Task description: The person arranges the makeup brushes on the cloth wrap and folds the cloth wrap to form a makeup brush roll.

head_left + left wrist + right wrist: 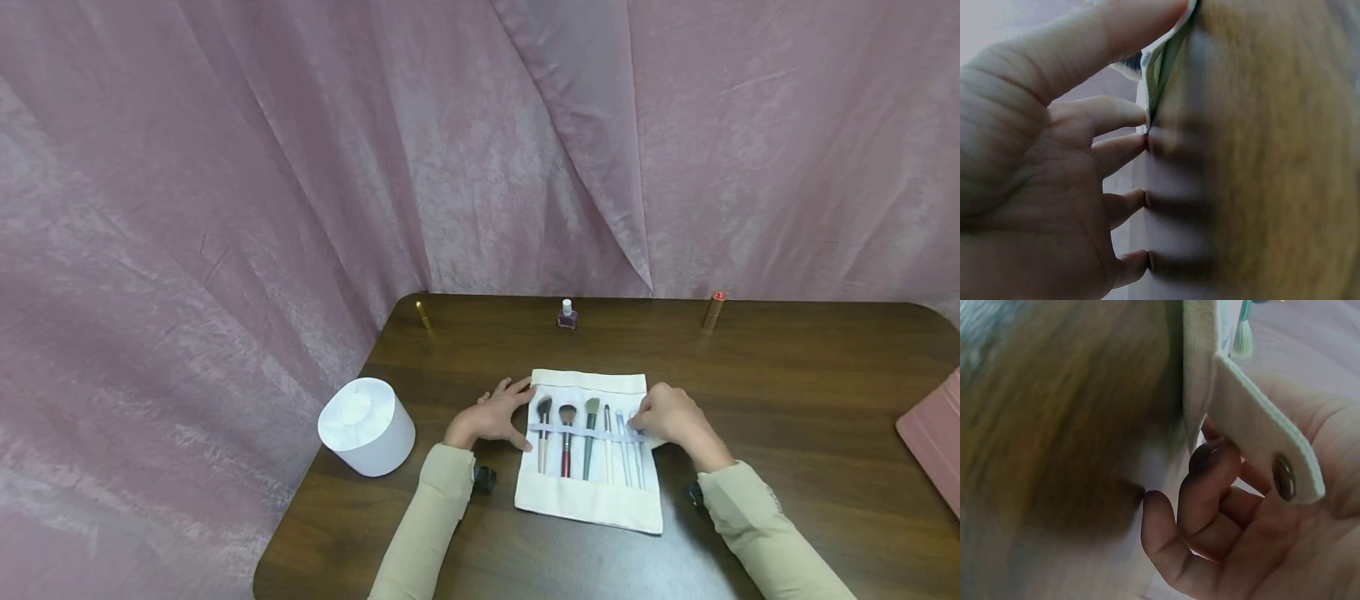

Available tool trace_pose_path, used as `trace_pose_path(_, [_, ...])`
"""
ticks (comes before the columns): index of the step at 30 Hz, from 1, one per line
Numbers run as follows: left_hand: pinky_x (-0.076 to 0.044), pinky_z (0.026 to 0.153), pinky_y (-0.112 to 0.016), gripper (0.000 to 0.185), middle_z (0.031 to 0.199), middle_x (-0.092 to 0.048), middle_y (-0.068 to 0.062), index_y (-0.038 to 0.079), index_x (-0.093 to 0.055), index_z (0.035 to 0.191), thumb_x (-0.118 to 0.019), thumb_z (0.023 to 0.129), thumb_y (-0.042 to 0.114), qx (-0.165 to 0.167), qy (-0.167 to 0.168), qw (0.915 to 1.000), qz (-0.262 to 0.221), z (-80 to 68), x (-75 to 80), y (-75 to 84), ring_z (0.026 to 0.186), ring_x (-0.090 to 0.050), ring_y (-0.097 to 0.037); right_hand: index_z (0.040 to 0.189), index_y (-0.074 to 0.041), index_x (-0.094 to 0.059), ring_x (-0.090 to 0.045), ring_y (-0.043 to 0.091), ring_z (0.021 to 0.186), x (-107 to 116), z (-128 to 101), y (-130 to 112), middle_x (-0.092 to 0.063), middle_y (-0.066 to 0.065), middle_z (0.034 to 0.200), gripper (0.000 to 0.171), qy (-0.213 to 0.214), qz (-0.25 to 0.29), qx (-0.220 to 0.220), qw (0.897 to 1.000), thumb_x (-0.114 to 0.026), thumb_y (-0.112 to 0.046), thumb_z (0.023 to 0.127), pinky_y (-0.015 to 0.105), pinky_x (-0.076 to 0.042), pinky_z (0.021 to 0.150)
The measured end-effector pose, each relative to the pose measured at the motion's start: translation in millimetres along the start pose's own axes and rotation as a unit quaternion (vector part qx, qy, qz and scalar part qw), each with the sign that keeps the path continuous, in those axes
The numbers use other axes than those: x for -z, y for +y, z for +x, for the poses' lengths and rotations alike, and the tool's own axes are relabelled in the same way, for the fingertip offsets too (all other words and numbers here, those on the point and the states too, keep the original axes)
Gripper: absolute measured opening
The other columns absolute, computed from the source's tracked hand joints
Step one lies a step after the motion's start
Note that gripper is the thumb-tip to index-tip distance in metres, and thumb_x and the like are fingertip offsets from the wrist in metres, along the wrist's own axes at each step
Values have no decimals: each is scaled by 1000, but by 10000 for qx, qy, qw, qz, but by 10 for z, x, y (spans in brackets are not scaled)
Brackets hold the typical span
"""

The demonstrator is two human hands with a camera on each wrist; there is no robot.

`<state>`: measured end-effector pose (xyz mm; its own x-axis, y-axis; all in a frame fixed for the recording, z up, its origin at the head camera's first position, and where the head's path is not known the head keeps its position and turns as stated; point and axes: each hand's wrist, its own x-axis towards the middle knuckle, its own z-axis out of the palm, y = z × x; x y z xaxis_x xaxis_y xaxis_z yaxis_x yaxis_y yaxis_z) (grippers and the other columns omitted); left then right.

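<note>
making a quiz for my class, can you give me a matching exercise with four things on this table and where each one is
Things:
1. white round container
2. nail polish bottle
3. brush roll
4. pink box

Places:
A. right table edge
B. between the two hands
C. near the table's left edge
D. far edge, middle

Pairs: 1-C, 2-D, 3-B, 4-A

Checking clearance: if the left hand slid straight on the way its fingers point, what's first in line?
Left hand already touches the brush roll at its left edge; fingers point right, so next is probably the leftmost brush. Depth is unclear.
</note>
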<state>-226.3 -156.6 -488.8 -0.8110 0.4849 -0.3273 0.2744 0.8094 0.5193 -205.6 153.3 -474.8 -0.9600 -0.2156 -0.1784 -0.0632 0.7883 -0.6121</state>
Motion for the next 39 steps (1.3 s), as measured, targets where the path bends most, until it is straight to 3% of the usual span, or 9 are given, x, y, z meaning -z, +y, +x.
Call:
trace_pose_path(10, [-12, 117, -64, 100, 169, -14, -2, 13, -31, 160, -89, 79, 26, -28, -1, 9999, 96, 53, 3, 33, 154, -4, -33, 82, -2, -76, -51, 21, 63, 62, -73, -25, -62, 4, 70, 20, 176, -167, -143, 9996, -73, -19, 91, 33, -37, 54])
trace_pose_path(16, [-15, 115, -66, 89, 168, -19, -6, 12, -35, 159, -84, 85, 26, 7, 12, 10000, 7, 70, 34, 61, 154, -7, -35, 94, 4, -73, -55, 21, 66, 146, -200, -140, -67, 9, 79, 24, 696, -360, 425, 9960, -72, -20, 93, 39, -44, 58])
trace_pose_path(20, [-17, 115, -66, 76, 168, -17, -9, 10, -34, 158, -70, 96, 34, -94, 36, 9999, -104, 104, 98, 130, 153, -11, -35, 104, 8, -71, -63, 27, 78, 182, -301, -248, -71, 18, 95, 37, 908, -560, 768, 9913, -75, -26, 91, 50, -50, 69])
trace_pose_path(25, [-16, 116, -65, 65, 168, -14, -12, 5, -32, 158, -49, 107, 42, -512, 78, 9978, -425, 198, 217, 253, 153, -14, -34, 119, 10, -66, -61, 43, 104, 156, -445, -420, -65, 27, 115, 55, 803, -586, 931, 9907, -74, -37, 93, 63, -47, 84])
trace_pose_path(30, [-22, 120, -48, 61, 165, -24, -14, 1, -32, 157, -36, 110, 41, -902, 41, 9925, -818, 313, 310, 359, 152, -20, -30, 133, 8, -59, -55, 49, 118, 38, -590, -570, -56, 29, 130, 60, 495, -530, 1353, 9881, -63, -43, 99, 69, -43, 92])
trace_pose_path(33, [-23, 120, -45, 63, 163, -31, -11, 5, -36, 157, -32, 110, 46, -935, 7, 9910, -953, 373, 332, 424, 151, -24, -28, 137, 6, -55, -55, 47, 119, -60, -676, -647, -53, 28, 134, 60, 349, -474, 1636, 9848, -60, -42, 101, 66, -45, 94])
trace_pose_path(39, [-27, 118, -45, 66, 159, -40, -7, 12, -48, 152, -23, 109, 55, -951, -74, 9902, -1016, 521, 309, 502, 148, -32, -25, 140, 7, -53, -46, 50, 130, -256, -818, -751, -48, 31, 142, 59, -95, -450, 2187, 9747, -55, -39, 104, 66, -37, 104])
